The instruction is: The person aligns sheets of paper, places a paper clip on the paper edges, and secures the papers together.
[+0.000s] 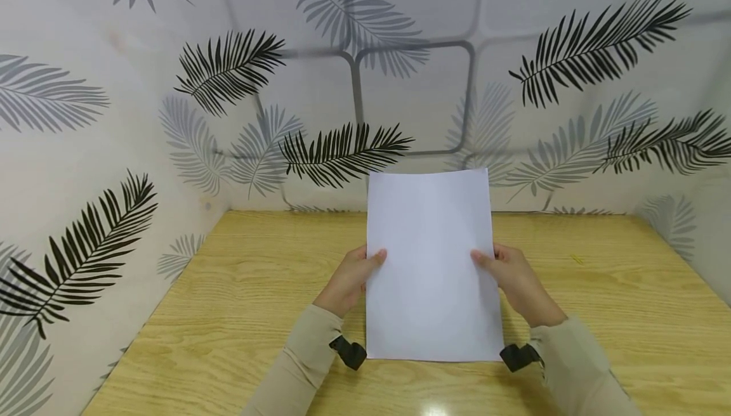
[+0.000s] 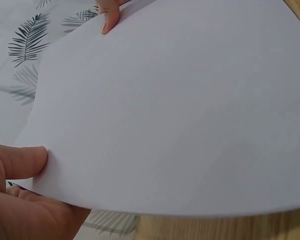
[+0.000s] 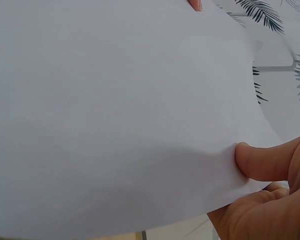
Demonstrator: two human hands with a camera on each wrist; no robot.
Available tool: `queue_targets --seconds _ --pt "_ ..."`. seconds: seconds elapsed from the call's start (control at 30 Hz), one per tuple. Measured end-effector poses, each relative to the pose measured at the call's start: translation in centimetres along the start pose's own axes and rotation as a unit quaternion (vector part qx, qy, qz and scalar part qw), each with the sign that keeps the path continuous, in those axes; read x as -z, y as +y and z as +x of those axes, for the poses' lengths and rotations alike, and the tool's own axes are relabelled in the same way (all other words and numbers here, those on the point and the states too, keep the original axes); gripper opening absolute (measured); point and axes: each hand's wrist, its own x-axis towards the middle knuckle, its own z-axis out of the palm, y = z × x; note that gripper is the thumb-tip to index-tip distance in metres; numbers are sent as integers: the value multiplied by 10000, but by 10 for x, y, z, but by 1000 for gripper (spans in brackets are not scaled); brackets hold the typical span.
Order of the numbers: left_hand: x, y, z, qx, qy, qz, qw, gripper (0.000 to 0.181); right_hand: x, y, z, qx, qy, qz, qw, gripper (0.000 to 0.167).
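A blank white sheet of paper (image 1: pixel 431 276) is held up over the wooden table, its long sides upright and its surface slightly bowed. On its left edge, my left hand (image 1: pixel 350 276) pinches it, thumb on the near face and fingers behind. My right hand (image 1: pixel 518 281) grips the opposite edge at about the same height, the thumb likewise in front. The left wrist view shows the left thumb (image 2: pixel 27 161) pressing the paper (image 2: pixel 165 110). In the right wrist view the right thumb (image 3: pixel 265 161) bends the paper (image 3: pixel 115 100) a little. Behind the sheet the fingers are mostly hidden.
The light wooden table (image 1: pixel 245 289) extends to both sides of the paper. A small yellow object (image 1: pixel 577 259) lies on it at the right. Walls with a leaf pattern (image 1: pixel 228 73) stand at the back and sides. Each wrist bears a black camera (image 1: pixel 349 352).
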Motion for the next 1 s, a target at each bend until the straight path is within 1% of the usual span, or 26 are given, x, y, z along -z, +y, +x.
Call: queue_targets --seconds 0.13,0.33,0.43,0.6,0.73,0.8,1.0 --pt "0 0 0 -60 28 -42 10000 41 -2 2 -1 90 40 14 10000 50" --pt "1 1 -1 -372 123 -271 9989 39 0 7 -4 184 19 -11 9998 52" --pt "2 3 0 -426 170 -291 9985 38 1 9 -5 194 -34 1 9998 55" --pt "3 7 1 -505 286 -291 9979 33 3 12 -7 173 -101 -12 9998 57" --pt "4 12 3 -623 446 -282 9967 29 5 14 -10 144 -177 -118 9997 58" --pt "5 15 4 -669 523 -211 9962 26 5 15 -12 129 -208 -170 9996 58" --pt "8 23 9 -704 650 -102 9953 22 7 15 -16 230 -240 -248 9991 57"
